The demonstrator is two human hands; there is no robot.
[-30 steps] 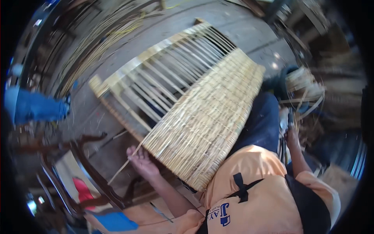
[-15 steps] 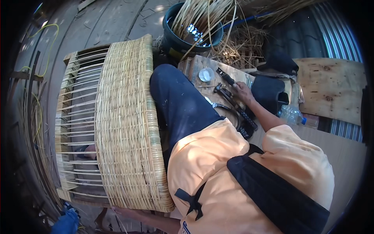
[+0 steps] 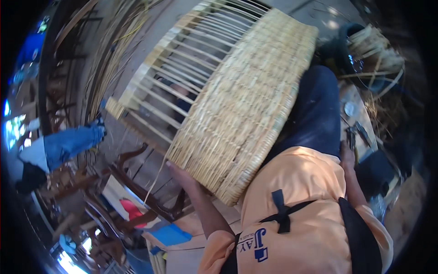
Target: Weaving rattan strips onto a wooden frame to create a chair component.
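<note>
A large woven cane panel point(image 3: 242, 96) on a rectangular frame leans slantwise before my legs. Its far-left part has bare parallel strands point(image 3: 182, 61) with gaps between them. My left hand point(image 3: 180, 176) grips the panel's near-left corner; the thumb shows at the edge and the other fingers are hidden behind it. A loose cane strand point(image 3: 157, 180) hangs beside that hand. To my right, my right hand point(image 3: 347, 157) is closed about the handle of a dark hammer point(image 3: 351, 135) on a wooden board, though blur softens its fingers.
Beyond my knee stands a dark bucket point(image 3: 349, 34) of cane strips. On the board point(image 3: 344, 91) are a small clear container point(image 3: 350, 109) and a black tool point(image 3: 363, 133). Dark curved wooden furniture parts point(image 3: 137, 182) lie at left, near a person's blue trouser leg point(image 3: 75, 144).
The view has turned left, so the panel appears tilted and further right. My right hand has shifted from beside the black tool to the hammer's handle. My left hand now shows more fully.
</note>
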